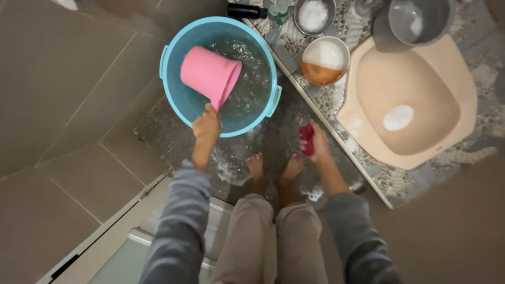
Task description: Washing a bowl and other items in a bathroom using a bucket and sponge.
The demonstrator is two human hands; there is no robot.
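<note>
A pink scoop [209, 73] tilts over the blue bucket [173, 89] of water in the upper middle of the frame, its handle gripped by the left hand [206, 125]. The right hand [317, 143], lower center, is closed on a red cloth [306, 139] above bare feet [273, 171] on wet floor. The beige basin [452, 110] at right holds only a little foam; washing looks barely begun.

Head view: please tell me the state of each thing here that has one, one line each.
Blue bucket: holds water.
Pink scoop: tilted over the bucket, held by left hand.
Red cloth: bunched in right hand.
Beige basin: a foam patch inside.
Small bowl: white foam inside.
Floor: wet by the feet.
</note>
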